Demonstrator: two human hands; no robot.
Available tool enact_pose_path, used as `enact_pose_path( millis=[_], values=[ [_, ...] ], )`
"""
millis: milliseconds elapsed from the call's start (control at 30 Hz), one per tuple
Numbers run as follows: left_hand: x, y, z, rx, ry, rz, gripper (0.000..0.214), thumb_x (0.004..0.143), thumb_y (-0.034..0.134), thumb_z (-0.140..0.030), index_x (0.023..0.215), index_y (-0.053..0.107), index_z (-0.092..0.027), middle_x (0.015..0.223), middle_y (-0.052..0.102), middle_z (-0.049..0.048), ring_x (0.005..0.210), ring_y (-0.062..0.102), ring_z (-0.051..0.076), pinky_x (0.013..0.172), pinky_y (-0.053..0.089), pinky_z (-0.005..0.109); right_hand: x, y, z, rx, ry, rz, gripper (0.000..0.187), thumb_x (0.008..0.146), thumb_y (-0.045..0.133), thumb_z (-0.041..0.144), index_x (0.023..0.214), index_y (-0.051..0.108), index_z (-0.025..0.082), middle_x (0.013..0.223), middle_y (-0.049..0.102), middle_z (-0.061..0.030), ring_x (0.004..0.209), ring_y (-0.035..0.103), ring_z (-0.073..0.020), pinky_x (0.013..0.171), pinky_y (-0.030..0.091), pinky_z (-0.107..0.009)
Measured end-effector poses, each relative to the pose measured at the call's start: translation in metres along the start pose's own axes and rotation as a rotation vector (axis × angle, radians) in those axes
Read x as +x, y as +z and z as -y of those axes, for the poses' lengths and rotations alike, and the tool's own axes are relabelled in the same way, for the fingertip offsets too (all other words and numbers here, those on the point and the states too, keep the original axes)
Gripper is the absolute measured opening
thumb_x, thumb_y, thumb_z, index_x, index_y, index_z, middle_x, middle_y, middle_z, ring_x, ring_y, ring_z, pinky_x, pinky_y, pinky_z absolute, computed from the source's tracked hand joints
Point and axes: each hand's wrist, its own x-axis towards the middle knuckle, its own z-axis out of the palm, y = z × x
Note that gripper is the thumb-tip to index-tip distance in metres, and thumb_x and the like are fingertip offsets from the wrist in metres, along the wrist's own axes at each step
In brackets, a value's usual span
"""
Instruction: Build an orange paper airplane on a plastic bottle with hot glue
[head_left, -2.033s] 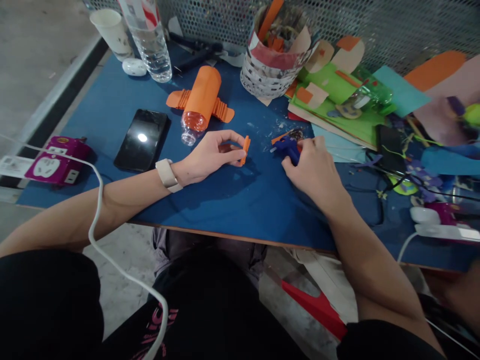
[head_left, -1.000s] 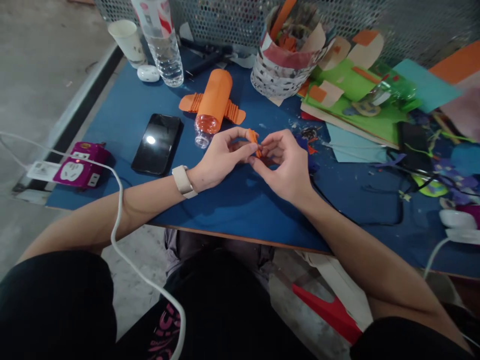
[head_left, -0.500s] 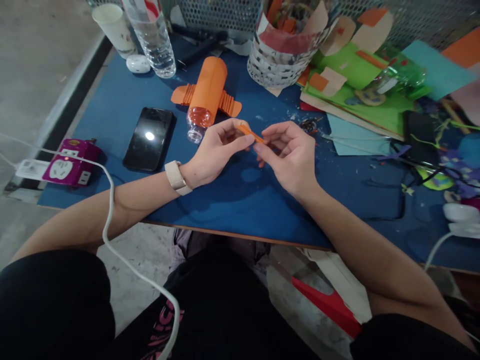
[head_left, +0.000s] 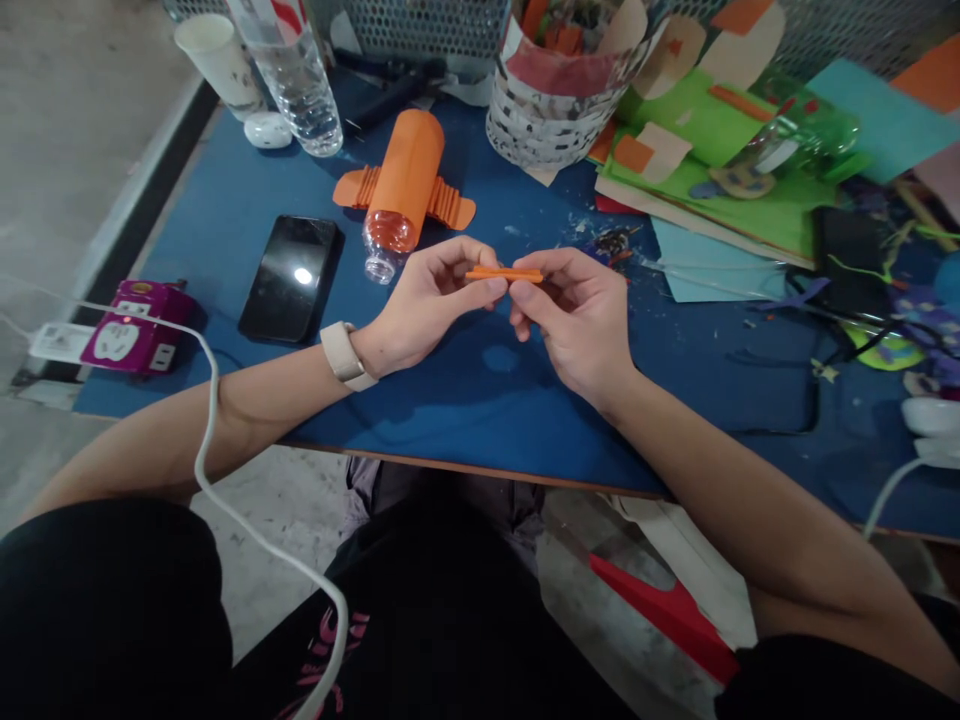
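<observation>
Between my two hands is a narrow folded strip of orange paper (head_left: 504, 272), held level above the blue table (head_left: 450, 400). My left hand (head_left: 427, 300) pinches its left end with thumb and fingers. The other end is pinched by my right hand (head_left: 581, 315), the two thumbs nearly meeting in front. Just beyond my left hand lies a plastic bottle (head_left: 381, 262) wrapped in orange paper (head_left: 409, 170), its neck toward me. Pleated orange paper pieces (head_left: 450, 204) stick out from both of its sides.
A phone (head_left: 289, 278) and a purple power adapter (head_left: 135, 325) with a white cable lie left. Behind stand a water bottle (head_left: 300, 90), a paper cup (head_left: 217, 65) and a woven basket (head_left: 551, 110). Coloured paper sheets (head_left: 720, 220) and scraps cover the right side.
The orange strip has turned from slanting to level. My right hand now grips its right end, with its fingers closer around it.
</observation>
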Motion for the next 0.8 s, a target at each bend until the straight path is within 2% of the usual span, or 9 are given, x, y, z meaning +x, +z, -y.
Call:
enact_pose_path(
  millis=[167,300,533,633,733,800],
  values=[
    [-0.001,-0.002,0.001,0.019,0.030,0.008,0.045,0.093,0.112,-0.050,0.101,0.077,-0.023,0.106,0.080,0.0013,0.100,0.080,0.018,0.094,0.071,0.036,-0.002,-0.002,0.004,-0.017,0.010,-0.006,0.067,0.084,0.106,0.086,0.109,0.075,0.032,0.086,0.071,0.0003,0.072,0.072,-0.0214,0.056,0.064,-0.038],
    [-0.003,-0.001,0.001,0.061,0.063,-0.011,0.038,0.094,0.111,-0.051,0.103,0.085,-0.024,0.108,0.086,0.0021,0.107,0.085,0.023,0.097,0.073,0.040,-0.003,-0.004,0.008,-0.022,0.006,-0.011,0.065,0.084,0.106,0.085,0.106,0.076,0.031,0.086,0.072,-0.0004,0.071,0.073,-0.0218,0.055,0.065,-0.039],
    [-0.009,-0.002,-0.008,0.126,0.125,-0.004,0.014,0.101,0.106,-0.035,0.110,0.097,-0.029,0.122,0.093,0.0030,0.126,0.086,0.027,0.108,0.073,0.043,-0.004,-0.008,0.010,-0.041,0.005,-0.021,0.062,0.086,0.106,0.082,0.107,0.078,0.031,0.087,0.075,-0.0011,0.070,0.072,-0.0211,0.054,0.064,-0.039],
    [-0.007,-0.005,-0.003,0.147,0.207,0.022,0.017,0.103,0.104,-0.044,0.113,0.098,-0.031,0.122,0.093,0.0026,0.123,0.088,0.025,0.112,0.073,0.044,-0.003,-0.007,0.008,-0.035,-0.007,-0.037,0.062,0.085,0.107,0.083,0.107,0.081,0.030,0.088,0.077,-0.0008,0.069,0.073,-0.0206,0.053,0.064,-0.037],
    [-0.001,-0.012,0.008,0.177,0.340,0.068,0.027,0.105,0.100,-0.058,0.119,0.099,-0.034,0.122,0.094,0.0029,0.119,0.090,0.025,0.107,0.076,0.043,-0.002,-0.007,0.004,-0.016,-0.037,-0.049,0.061,0.086,0.106,0.083,0.108,0.084,0.030,0.084,0.076,0.0008,0.066,0.073,-0.0189,0.052,0.063,-0.034],
    [0.004,-0.016,0.015,0.213,0.424,0.103,0.030,0.107,0.097,-0.060,0.124,0.098,-0.036,0.124,0.095,0.0031,0.116,0.091,0.024,0.103,0.078,0.042,-0.001,-0.008,0.002,0.002,-0.060,-0.050,0.058,0.088,0.106,0.081,0.109,0.086,0.030,0.079,0.075,0.0017,0.064,0.073,-0.0182,0.053,0.064,-0.033]
  ],
)
